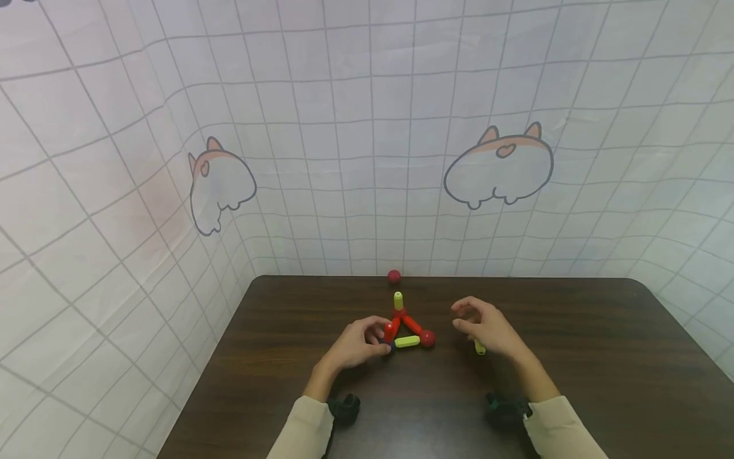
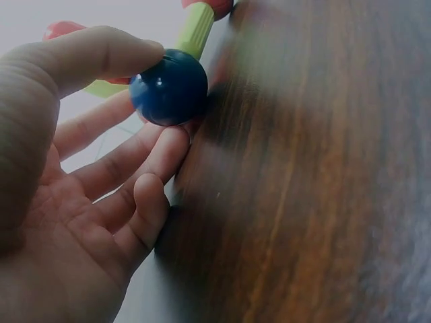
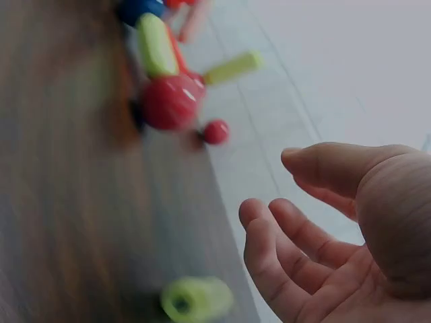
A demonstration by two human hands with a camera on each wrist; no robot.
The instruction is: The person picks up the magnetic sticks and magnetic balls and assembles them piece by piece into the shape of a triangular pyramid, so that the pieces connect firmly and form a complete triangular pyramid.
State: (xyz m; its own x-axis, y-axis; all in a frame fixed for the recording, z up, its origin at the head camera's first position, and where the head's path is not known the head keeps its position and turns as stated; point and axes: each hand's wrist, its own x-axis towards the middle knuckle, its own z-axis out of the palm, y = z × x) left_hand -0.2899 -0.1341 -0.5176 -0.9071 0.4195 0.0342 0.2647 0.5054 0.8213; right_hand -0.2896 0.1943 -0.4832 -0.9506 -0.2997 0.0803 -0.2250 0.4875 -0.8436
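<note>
Steadying the triangular frame [image 1: 411,324] by its blue ball [image 2: 169,88]
Left hand [image 1: 357,344] pinches it; empty right hand [image 1: 486,326], fingers parted, likely needs the right-side green rod [image 1: 480,348].

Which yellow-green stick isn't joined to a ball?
The loose stick by the right hand; the raised stick is fixed to a red ball, and the triangle's yellow-green stick joins the blue ball to another red one.

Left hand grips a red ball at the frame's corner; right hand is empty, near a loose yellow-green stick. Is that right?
The colour is wrong: the left hand grips a blue ball, as the left wrist view shows. The rest holds: the right hand is empty, near the loose yellow-green stick.
</note>
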